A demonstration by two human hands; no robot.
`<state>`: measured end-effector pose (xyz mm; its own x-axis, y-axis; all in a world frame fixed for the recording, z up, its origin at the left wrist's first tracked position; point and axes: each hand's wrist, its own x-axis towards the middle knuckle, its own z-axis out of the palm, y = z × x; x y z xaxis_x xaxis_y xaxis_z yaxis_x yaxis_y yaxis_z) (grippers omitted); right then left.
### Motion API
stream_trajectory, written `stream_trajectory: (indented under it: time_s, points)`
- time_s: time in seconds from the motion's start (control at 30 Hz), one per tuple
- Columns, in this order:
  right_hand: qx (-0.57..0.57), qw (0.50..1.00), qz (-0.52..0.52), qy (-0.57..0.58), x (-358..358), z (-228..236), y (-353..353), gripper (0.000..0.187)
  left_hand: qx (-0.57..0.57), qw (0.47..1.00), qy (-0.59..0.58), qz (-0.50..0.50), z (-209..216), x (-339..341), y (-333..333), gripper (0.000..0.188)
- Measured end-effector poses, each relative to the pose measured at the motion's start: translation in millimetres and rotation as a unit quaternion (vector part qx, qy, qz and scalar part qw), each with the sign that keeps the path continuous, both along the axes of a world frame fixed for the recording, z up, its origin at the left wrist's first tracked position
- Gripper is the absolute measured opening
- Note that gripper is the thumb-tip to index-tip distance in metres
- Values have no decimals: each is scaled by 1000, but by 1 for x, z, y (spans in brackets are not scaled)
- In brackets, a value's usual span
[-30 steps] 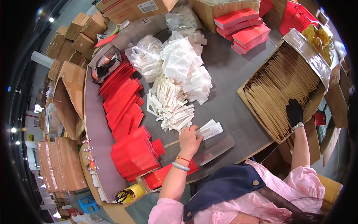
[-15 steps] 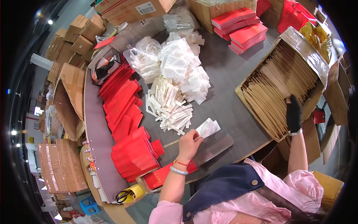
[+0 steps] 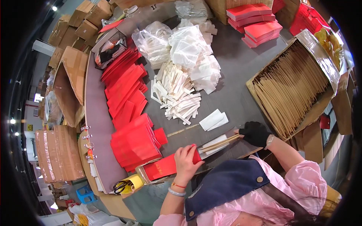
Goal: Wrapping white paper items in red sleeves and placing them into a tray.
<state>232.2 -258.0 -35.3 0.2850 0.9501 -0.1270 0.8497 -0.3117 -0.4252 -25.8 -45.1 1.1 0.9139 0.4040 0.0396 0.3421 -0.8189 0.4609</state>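
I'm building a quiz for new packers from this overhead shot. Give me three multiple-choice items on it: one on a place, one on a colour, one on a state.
1. Where does the open box of tan sticks stand?
A. at the person's right
B. at the person's left
C. under the red sleeves

2. What colour is the glove on the right hand?
A. white
B. black
C. yellow

3. What is the left hand doing?
A. resting flat and empty on the table
B. holding scissors
C. gripping a red sleeve

Answers:
1 A: the open box of tan sticks fills the right side of the grey table.
2 B: the right hand wears a black glove and pinches a few tan sticks.
3 C: the left hand closes round the end of a red sleeve.
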Motion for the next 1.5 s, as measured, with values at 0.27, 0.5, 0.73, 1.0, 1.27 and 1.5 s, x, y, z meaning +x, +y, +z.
stream_trajectory:
  time_s: [0.27,0.5,0.73,1.0,1.27,1.5]
  points:
    - [188,976,-79,75,-14,-31,24,14,17,1000,8,-12,-2,22,-16,66]
    - [98,960,-62,256,-72,-11,72,41,9,998,-49,-40,-12,38,-10,59]
    - [68,996,47,-38,-33,20,48,51,61,971,156,-168,48,46,18,29]
    - [86,993,-57,-62,-31,51,36,61,79,985,-43,147,18,-12,64,43]
    - [24,998,2,-59,-39,55,48,59,-54,961,15,270,-38,-4,-4,86]
    - [-52,995,85,5,-73,37,84,67,-71,965,19,251,-28,2,-3,87]
